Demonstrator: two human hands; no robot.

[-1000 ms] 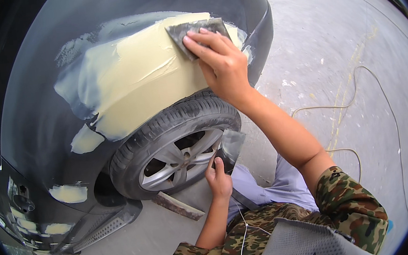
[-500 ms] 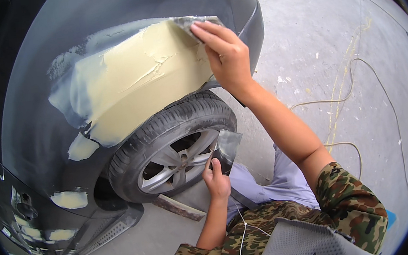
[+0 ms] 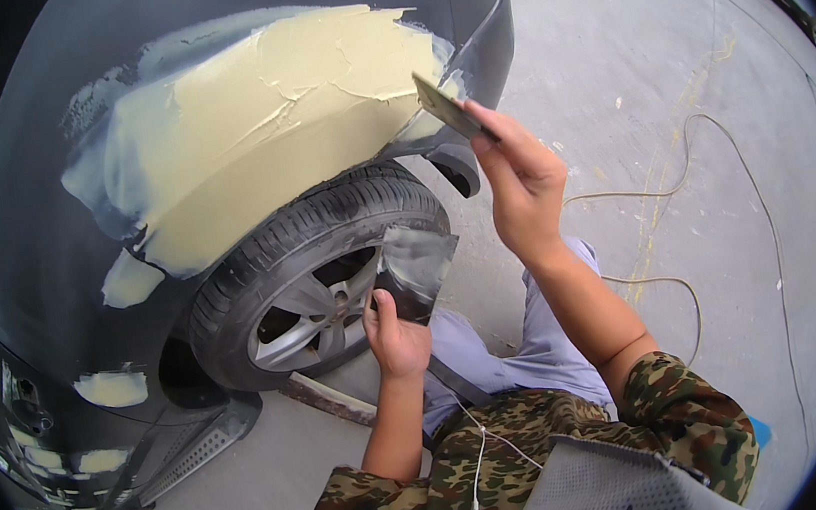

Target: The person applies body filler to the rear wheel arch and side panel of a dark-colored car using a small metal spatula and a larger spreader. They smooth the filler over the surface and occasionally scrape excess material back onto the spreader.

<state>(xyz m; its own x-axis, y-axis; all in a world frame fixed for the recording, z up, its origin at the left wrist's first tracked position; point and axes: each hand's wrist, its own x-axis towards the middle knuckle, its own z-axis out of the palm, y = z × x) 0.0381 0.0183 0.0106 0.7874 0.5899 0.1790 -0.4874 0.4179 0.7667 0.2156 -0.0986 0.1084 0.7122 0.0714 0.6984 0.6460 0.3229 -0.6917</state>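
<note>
The right hand grips a thin, flat spreader between thumb and fingers, tilted nearly edge-on, its far corner at the right end of a broad layer of pale yellow filler; whether the two touch cannot be told. That filler covers the car's dark grey body panel above the wheel, smooth along its near part and ridged toward the right, with a thin, greyish smear around its far and left edges. The left hand, lower and nearer the wearer, grasps a dark plate with a grey-smeared far end, held in front of the wheel's right side. Smaller filler patches lie to the left, on the panel and farther down the car. A long, narrow strip lies on the grey floor just near of the tyre, and a thin hose curves across the floor at right.
</note>
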